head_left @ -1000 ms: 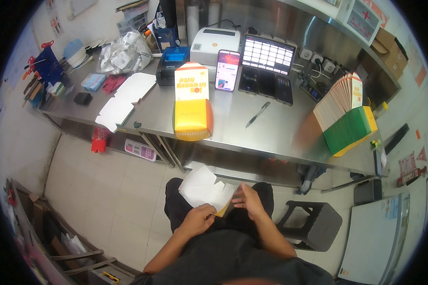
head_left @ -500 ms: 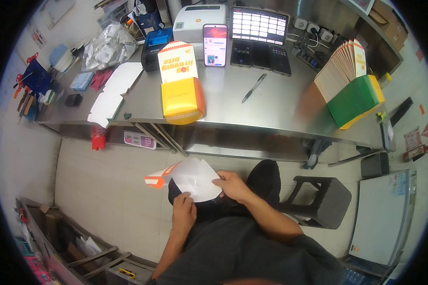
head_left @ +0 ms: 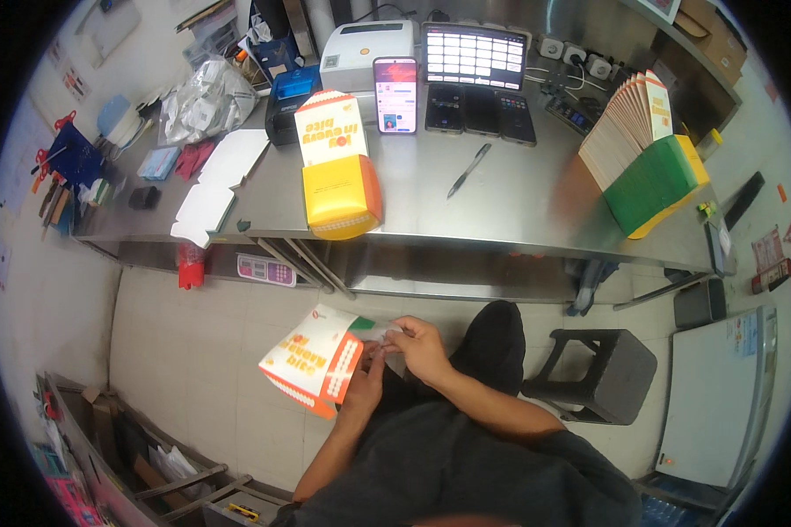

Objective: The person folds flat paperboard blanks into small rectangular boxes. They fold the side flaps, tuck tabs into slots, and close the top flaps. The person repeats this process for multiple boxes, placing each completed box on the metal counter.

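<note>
Above my lap I hold a partly folded food carton (head_left: 310,350), white with orange lettering and scalloped orange edges. Its printed side faces up and its wide end points left. My left hand (head_left: 365,386) grips its lower right part, fingers closed. My right hand (head_left: 420,348) pinches the narrow end beside a green patch, close to my left fingertips. Exactly which flap lies between the fingers is hidden. On the steel table ahead stands a yellow and orange carton (head_left: 341,198) with a white printed panel rising behind it.
On the steel table (head_left: 466,211) are a pen (head_left: 469,170), a phone (head_left: 395,97), a tablet (head_left: 475,54) and a label printer (head_left: 366,53). Nested cartons (head_left: 655,180) stand at right, white card sheets (head_left: 224,180) at left. A dark stool (head_left: 602,378) stands right of my leg.
The carton has turned from its plain white inside to its printed outside and swung lower left. My hands have come together at its narrow end.
</note>
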Tool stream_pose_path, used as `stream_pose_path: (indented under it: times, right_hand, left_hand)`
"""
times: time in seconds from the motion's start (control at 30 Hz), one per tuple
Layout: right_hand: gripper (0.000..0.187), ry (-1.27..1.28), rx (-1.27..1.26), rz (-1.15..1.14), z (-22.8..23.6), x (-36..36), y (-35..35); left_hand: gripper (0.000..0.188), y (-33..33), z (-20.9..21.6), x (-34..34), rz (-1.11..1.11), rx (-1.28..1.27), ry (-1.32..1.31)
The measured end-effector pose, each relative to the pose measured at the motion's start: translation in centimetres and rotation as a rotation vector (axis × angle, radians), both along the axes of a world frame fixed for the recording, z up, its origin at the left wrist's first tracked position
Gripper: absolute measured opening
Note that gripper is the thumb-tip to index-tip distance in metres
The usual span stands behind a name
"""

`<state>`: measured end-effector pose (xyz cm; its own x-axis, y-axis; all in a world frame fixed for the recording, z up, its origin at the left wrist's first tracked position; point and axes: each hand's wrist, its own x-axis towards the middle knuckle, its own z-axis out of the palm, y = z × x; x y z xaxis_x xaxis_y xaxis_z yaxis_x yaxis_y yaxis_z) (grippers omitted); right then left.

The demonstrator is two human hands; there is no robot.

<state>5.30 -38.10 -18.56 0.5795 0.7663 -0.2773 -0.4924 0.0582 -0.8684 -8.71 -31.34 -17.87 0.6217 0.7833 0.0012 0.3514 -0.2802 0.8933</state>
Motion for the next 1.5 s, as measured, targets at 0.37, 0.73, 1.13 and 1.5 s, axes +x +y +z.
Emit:
stream_pose_path:
  times: [0.37,0.73,1.13,1.5]
  right_hand:
    - [0.016,-1.098,-0.089,0.037,3.5,0.7,-1.7]
    - [0.013,-0.669,0.014,0.117,2.9,0.2,-1.3]
    - [0.013,-0.349,0.028,0.132,2.4,1.1,-1.1]
    - [0.014,-0.799,0.098,0.169,4.2,1.0,-1.7]
  left_hand:
    - [0.012,0.0,0.5,1.2,0.294,-0.924,-0.649]
    - [0.012,-0.4,0.4,0.9,0.262,-0.704,-0.626]
    - [0.007,-0.4,0.8,0.8,0.127,-0.85,-0.709]
    - [0.014,-0.1,0.4,0.2,0.152,-0.929,-0.809]
